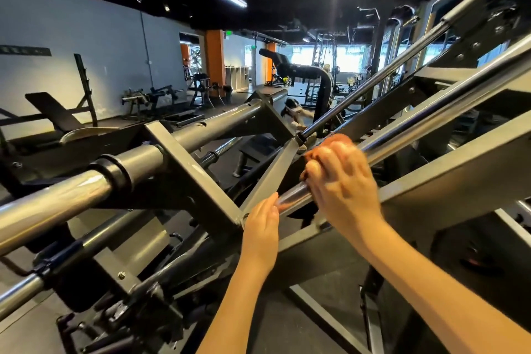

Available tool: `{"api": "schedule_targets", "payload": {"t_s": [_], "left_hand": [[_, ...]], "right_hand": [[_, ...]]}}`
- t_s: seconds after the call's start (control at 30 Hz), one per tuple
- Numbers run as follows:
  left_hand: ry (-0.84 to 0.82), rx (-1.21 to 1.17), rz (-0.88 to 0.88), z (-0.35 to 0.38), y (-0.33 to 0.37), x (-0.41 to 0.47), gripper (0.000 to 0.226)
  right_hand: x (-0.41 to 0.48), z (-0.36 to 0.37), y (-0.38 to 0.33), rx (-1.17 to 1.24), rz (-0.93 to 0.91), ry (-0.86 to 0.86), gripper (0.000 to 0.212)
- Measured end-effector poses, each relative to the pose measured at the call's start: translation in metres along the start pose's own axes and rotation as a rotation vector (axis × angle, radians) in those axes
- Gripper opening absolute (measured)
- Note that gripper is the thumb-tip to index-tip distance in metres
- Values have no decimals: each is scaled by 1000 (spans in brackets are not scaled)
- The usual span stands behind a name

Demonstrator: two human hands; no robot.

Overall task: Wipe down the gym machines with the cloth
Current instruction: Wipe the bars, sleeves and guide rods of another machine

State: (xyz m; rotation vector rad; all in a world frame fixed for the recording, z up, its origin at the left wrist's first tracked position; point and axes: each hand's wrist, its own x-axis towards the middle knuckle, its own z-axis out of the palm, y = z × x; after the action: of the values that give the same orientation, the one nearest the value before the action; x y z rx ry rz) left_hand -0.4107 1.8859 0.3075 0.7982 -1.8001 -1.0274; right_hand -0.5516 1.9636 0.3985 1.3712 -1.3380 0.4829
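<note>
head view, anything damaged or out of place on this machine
Nothing clearly broken or askew. The only mark is whitish scuffing on the dark lower frame, like worn paint. The right hand grips the orange cloth on the chrome rail.

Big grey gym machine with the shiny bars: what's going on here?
A person is cleaning the grey steel-framed gym machine with bare hands. The right hand grips an orange cloth wrapped round a slanted chrome guide rod; that hand is blurred, so it is probably mid-wipe. The left hand touches the same rod lower down, near where it meets the frame; whether it grips is hidden.
</note>
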Motion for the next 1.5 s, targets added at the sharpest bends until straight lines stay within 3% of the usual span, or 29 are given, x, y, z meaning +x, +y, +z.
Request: {"api": "schedule_targets", "payload": {"t_s": [0.13,0.27,0.37,0.53,0.67,0.77,0.9,0.97,1.2,1.4,1.5], "left_hand": [[20,-14,-23,3,-1,2,39],[35,9,-9,2,5,-1,38],[46,10,-5,2,7,-3,39],[78,39,11,7,6,-2,39],[68,87,64,5,3,-3,40],[60,105,98,4,0,-2,41],[52,99,120,4,-1,0,41],[44,114,131,2,0,-2,42],[19,116,138,1,3,-2,39],[-3,116,113,0,5,-1,41],[-18,100,106,-1,4,2,37]], "right_hand": [[-3,-2,0,53,-258,-156,26],[15,-17,29,80,-131,-15,19],[4,-16,15,68,6,-31,23],[8,-27,15,114,-210,-157,24],[26,-37,45,68,43,-71,20],[17,-27,21,52,190,-65,17],[-3,-8,-15,43,-164,-164,20],[4,-15,-6,29,-223,-166,14],[28,-34,28,-21,247,14,30],[9,-25,7,-12,-140,-189,28],[28,-37,41,-13,-23,-126,22]]}}
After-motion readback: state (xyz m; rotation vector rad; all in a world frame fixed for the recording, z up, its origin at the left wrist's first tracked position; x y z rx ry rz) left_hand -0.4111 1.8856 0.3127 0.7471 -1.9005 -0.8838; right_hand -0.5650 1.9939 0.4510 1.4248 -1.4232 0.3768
